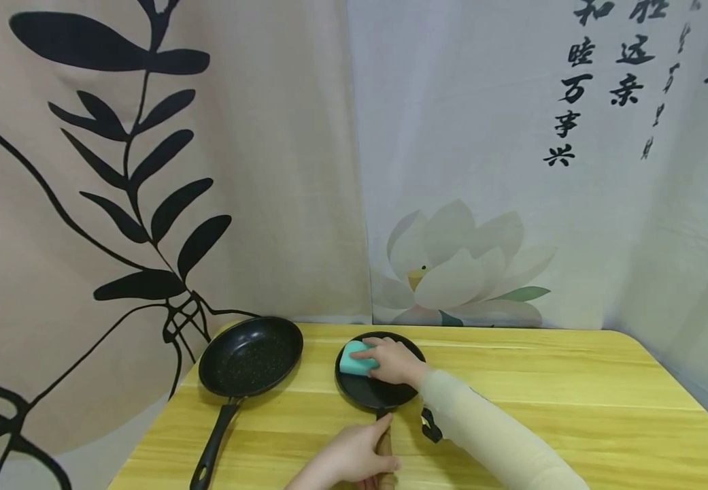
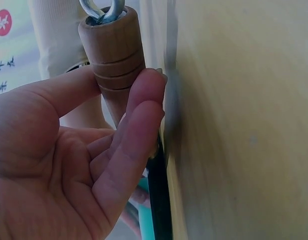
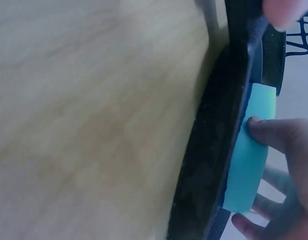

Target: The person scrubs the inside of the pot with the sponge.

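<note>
A small black frying pan [image 1: 368, 393] with a wooden handle [image 2: 116, 47] lies on the table. My left hand [image 1: 360, 450] grips that handle between thumb and fingers; a metal hanging loop shows at its end in the left wrist view. Inside the pan, my right hand [image 1: 393, 362] holds a turquoise sponge [image 1: 356, 358] against the cooking surface, toward the pan's left side. In the right wrist view the thumb lies on one face of the sponge [image 3: 249, 155] and the other fingers are on its far side. The pan's wall [image 3: 203, 150] hides the sponge's lower edge.
A larger black frying pan [image 1: 251, 357] sits at the left of the yellow wooden table [image 1: 543, 395], its black handle [image 1: 215, 442] pointing toward the front. Behind the table hangs a printed curtain [image 1: 286, 170] with leaves, a lotus and black characters.
</note>
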### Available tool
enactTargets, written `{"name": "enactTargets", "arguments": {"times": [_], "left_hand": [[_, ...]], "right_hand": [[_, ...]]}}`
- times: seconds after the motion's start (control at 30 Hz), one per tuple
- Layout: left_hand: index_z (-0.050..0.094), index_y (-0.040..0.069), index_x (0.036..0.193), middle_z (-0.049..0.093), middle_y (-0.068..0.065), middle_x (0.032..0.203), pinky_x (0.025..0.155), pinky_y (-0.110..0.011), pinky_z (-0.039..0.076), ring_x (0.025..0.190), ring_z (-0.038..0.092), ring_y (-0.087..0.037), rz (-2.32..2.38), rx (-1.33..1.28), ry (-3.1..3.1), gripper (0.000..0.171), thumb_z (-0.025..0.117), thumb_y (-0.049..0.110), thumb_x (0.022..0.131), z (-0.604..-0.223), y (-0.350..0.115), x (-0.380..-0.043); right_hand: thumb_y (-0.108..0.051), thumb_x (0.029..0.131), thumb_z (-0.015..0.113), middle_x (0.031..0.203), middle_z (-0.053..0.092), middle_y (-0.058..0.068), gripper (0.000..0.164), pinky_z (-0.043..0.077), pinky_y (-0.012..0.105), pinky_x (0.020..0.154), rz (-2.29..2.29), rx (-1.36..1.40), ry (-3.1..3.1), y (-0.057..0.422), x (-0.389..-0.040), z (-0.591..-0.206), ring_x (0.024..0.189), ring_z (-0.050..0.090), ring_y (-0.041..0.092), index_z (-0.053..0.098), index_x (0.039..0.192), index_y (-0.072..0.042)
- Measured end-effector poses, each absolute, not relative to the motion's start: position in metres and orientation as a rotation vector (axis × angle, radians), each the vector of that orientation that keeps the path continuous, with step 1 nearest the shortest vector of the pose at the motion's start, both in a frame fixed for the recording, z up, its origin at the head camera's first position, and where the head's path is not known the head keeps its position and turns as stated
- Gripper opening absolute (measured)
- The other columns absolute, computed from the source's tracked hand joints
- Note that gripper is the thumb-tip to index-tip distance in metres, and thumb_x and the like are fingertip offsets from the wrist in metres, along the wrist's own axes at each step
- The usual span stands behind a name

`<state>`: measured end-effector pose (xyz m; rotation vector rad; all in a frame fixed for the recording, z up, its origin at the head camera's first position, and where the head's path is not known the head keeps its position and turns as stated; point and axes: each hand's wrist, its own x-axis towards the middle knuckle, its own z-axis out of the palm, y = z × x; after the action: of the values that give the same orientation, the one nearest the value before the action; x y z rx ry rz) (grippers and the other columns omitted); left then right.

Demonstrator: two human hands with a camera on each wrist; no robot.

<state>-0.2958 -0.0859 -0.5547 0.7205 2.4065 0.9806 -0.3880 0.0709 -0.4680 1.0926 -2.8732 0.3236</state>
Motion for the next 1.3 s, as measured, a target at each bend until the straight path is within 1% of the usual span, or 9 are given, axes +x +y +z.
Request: {"name": "enactTargets", "arguments": {"times": [0.07, 0.13, 0.27, 0.5, 0.7, 0.93, 1.03, 1.2, 1.3], "left_hand": [[0.037, 0.022, 0.150, 0.066, 0.010, 0.081, 0.070, -0.027, 0.053, 0.058, 0.060, -0.010, 0.977, 0.721, 2.402, 0.087, 0.068, 0.063, 0.080, -0.556, -0.086, -0.297], [0.037, 0.022, 0.151, 0.066, 0.007, 0.078, 0.069, -0.027, 0.053, 0.055, 0.061, -0.013, 1.003, 0.714, 2.378, 0.088, 0.068, 0.063, 0.080, -0.557, -0.087, -0.297], [0.037, 0.022, 0.151, 0.064, 0.005, 0.072, 0.066, -0.025, 0.052, 0.049, 0.062, -0.018, 1.040, 0.711, 2.352, 0.088, 0.069, 0.063, 0.079, -0.559, -0.087, -0.298], [0.038, 0.022, 0.150, 0.063, 0.010, 0.076, 0.071, -0.026, 0.052, 0.053, 0.061, -0.015, 1.011, 0.713, 2.385, 0.087, 0.068, 0.063, 0.080, -0.556, -0.087, -0.297], [0.037, 0.021, 0.150, 0.062, 0.008, 0.071, 0.067, -0.025, 0.052, 0.049, 0.061, -0.018, 1.011, 0.711, 2.391, 0.088, 0.068, 0.064, 0.080, -0.552, -0.086, -0.293], [0.038, 0.020, 0.150, 0.062, 0.010, 0.073, 0.069, -0.026, 0.052, 0.054, 0.061, -0.013, 0.999, 0.714, 2.407, 0.087, 0.068, 0.063, 0.080, -0.551, -0.085, -0.293], [0.038, 0.020, 0.150, 0.062, 0.010, 0.073, 0.068, -0.025, 0.052, 0.054, 0.061, -0.014, 1.003, 0.712, 2.401, 0.088, 0.067, 0.064, 0.080, -0.550, -0.085, -0.293], [0.037, 0.019, 0.150, 0.062, 0.010, 0.072, 0.069, -0.025, 0.052, 0.054, 0.061, -0.013, 0.999, 0.712, 2.406, 0.089, 0.067, 0.065, 0.080, -0.552, -0.085, -0.294], [0.037, 0.021, 0.150, 0.062, 0.009, 0.071, 0.068, -0.025, 0.052, 0.052, 0.061, -0.014, 1.004, 0.708, 2.408, 0.089, 0.067, 0.065, 0.080, -0.552, -0.085, -0.293]], "right_hand": [[-0.023, 0.092, 0.069, 0.147, 0.042, 0.013, 0.048, 0.047, 0.057, 0.091, 0.322, 1.094, -2.868, 0.072, -0.388, -0.467, 0.122, 0.049, 0.041, 0.057, 0.137, -0.032], [-0.022, 0.092, 0.069, 0.147, 0.043, 0.014, 0.048, 0.048, 0.056, 0.089, 0.324, 1.095, -2.863, 0.072, -0.388, -0.467, 0.122, 0.049, 0.042, 0.057, 0.137, -0.032], [-0.022, 0.092, 0.069, 0.147, 0.043, 0.014, 0.047, 0.048, 0.055, 0.089, 0.330, 1.090, -2.863, 0.073, -0.388, -0.466, 0.122, 0.049, 0.042, 0.058, 0.137, -0.031], [-0.021, 0.091, 0.070, 0.147, 0.042, 0.016, 0.048, 0.048, 0.052, 0.092, 0.372, 1.071, -2.875, 0.074, -0.390, -0.467, 0.125, 0.047, 0.042, 0.058, 0.137, -0.030], [-0.022, 0.091, 0.070, 0.147, 0.041, 0.017, 0.049, 0.050, 0.049, 0.090, 0.369, 1.056, -2.869, 0.076, -0.390, -0.468, 0.125, 0.047, 0.043, 0.058, 0.137, -0.029], [-0.021, 0.090, 0.071, 0.145, 0.043, 0.018, 0.048, 0.049, 0.052, 0.091, 0.371, 1.050, -2.848, 0.079, -0.391, -0.468, 0.122, 0.049, 0.043, 0.059, 0.137, -0.027], [-0.021, 0.090, 0.071, 0.145, 0.043, 0.019, 0.048, 0.048, 0.053, 0.093, 0.382, 1.038, -2.843, 0.080, -0.392, -0.468, 0.122, 0.049, 0.044, 0.059, 0.136, -0.025], [-0.022, 0.091, 0.070, 0.146, 0.043, 0.018, 0.048, 0.048, 0.056, 0.091, 0.369, 0.996, -2.849, 0.082, -0.393, -0.470, 0.122, 0.049, 0.044, 0.058, 0.137, -0.026], [-0.023, 0.091, 0.070, 0.146, 0.043, 0.018, 0.048, 0.047, 0.057, 0.092, 0.360, 0.973, -2.856, 0.082, -0.394, -0.470, 0.122, 0.049, 0.044, 0.058, 0.137, -0.027]]}}
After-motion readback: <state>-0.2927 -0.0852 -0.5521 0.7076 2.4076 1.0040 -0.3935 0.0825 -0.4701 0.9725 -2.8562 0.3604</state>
